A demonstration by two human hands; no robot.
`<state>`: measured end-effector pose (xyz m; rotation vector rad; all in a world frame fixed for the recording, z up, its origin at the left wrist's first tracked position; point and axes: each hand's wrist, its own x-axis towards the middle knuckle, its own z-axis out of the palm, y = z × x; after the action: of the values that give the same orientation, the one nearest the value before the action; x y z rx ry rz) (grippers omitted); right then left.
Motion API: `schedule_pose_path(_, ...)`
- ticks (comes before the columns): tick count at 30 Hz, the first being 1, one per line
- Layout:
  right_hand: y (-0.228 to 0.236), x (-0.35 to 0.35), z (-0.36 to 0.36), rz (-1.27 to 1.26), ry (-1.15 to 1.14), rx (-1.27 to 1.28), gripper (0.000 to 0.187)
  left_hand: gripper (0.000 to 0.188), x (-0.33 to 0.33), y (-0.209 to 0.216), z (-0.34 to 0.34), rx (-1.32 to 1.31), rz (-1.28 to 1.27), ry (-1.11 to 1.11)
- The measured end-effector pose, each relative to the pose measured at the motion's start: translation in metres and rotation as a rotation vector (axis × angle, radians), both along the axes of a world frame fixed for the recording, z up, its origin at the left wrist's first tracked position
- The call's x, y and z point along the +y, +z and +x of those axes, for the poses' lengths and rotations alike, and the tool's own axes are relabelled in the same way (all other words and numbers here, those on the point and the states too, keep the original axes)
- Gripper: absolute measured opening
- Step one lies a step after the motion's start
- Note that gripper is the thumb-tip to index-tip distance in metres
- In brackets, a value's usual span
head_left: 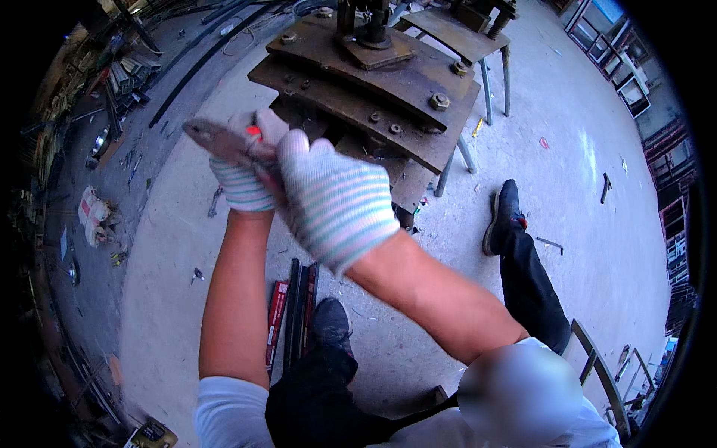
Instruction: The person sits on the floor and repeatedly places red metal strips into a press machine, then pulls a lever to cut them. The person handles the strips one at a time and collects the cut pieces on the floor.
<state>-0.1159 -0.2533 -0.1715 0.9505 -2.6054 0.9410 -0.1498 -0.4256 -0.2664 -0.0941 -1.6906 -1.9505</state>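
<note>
My right hand point(336, 194), in a white knit glove with green stripes, is closed around the handles of rusty pliers point(213, 140). The pliers' jaw end points to the far left, somewhat smeared by motion. Just behind it, my left hand point(243, 187) wears the same kind of glove. Its fingers look curled, but the pliers and my right hand cover most of them. A small bright red spot point(254, 131) shows between the hands; I cannot make out what it is. Beyond both hands stands a rusty stack of bolted steel plates point(343, 67).
Dark metal bars point(295, 317) lie on the floor beside my left shoe point(331, 322). A metal stand point(448, 33) rises behind the plates. Scrap lengths point(123, 78) pile up at far left. A bent rod point(550, 245) lies right of my right shoe point(506, 213).
</note>
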Motion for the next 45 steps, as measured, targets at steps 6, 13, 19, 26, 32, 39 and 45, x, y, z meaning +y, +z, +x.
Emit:
schedule_pose_path(6,-0.026,0.036,0.044,-0.096,0.098,-0.096,0.033,0.038,0.019,0.018,0.006,-0.246,-0.386,0.607)
schedule_pose_path(13,-0.099,0.094,0.101,0.158,0.049,-0.324,0.035,0.044,-0.004,-0.009,0.023,-0.165,-0.301,0.566)
schedule_pose_path(19,-0.136,0.136,0.129,0.236,0.026,-0.437,0.039,0.046,-0.006,-0.010,0.031,-0.153,-0.293,0.597)
schedule_pose_path(26,-0.151,0.144,0.129,0.229,-0.018,-0.537,0.038,0.043,0.005,-0.007,0.026,-0.065,-0.420,0.628)
schedule_pose_path(32,-0.145,0.128,0.125,0.105,-0.028,-0.501,0.038,0.018,0.027,-0.013,0.033,0.096,-0.370,0.467)
schedule_pose_path(39,-0.140,0.124,0.118,0.026,-0.024,-0.381,0.038,0.028,0.038,-0.023,0.044,0.131,-0.609,0.387)
schedule_pose_path(45,-0.134,0.124,0.116,0.008,-0.018,-0.381,0.041,0.040,0.046,-0.023,0.045,0.287,-0.858,0.441)
